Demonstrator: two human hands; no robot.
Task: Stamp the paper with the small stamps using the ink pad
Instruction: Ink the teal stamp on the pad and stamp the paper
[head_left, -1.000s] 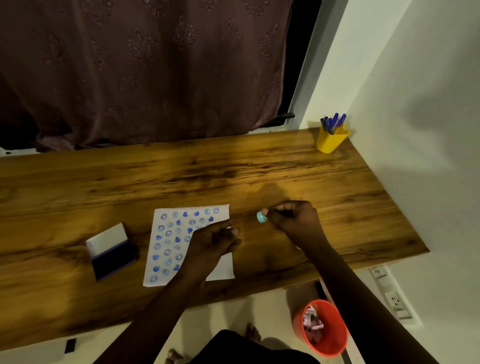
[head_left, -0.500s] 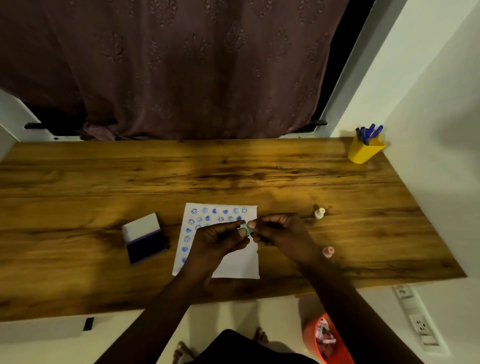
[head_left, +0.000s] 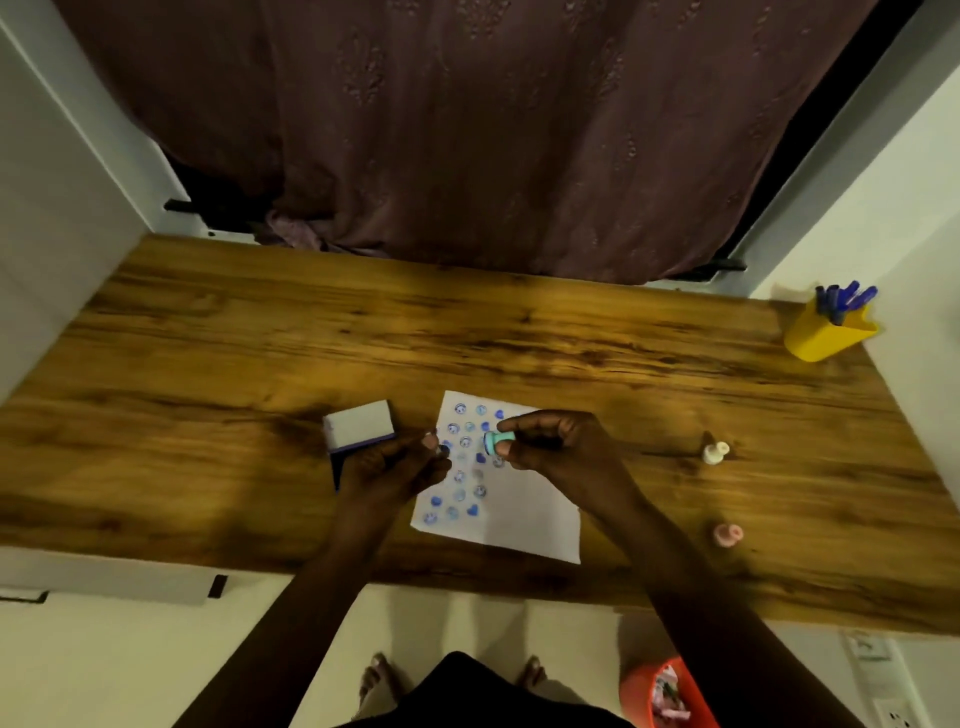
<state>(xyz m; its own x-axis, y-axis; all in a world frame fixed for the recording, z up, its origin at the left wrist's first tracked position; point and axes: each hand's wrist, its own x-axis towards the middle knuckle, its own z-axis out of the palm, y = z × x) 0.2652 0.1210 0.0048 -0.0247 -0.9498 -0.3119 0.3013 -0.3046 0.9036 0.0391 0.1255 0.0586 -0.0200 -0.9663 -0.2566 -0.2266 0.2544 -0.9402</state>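
Right hand (head_left: 558, 449) pinches a small teal stamp (head_left: 497, 441) above the stamped paper (head_left: 524, 512); left hand (head_left: 389, 467), fingers loosely curled, holds nothing beside the ink pad (head_left: 358, 426).

You face wooden bench (head_left: 467, 332), warm-lit, grain running left-right. Dark maroon curtain (head_left: 467, 130) hangs behind it, hem touching far edge. White walls (head_left: 909, 171) both sides. Yellow pen cup (head_left: 826, 335) at far right corner. Pale floor (head_left: 130, 670) below; orange bin (head_left: 639, 691) and wall socket (head_left: 878, 670) at right.
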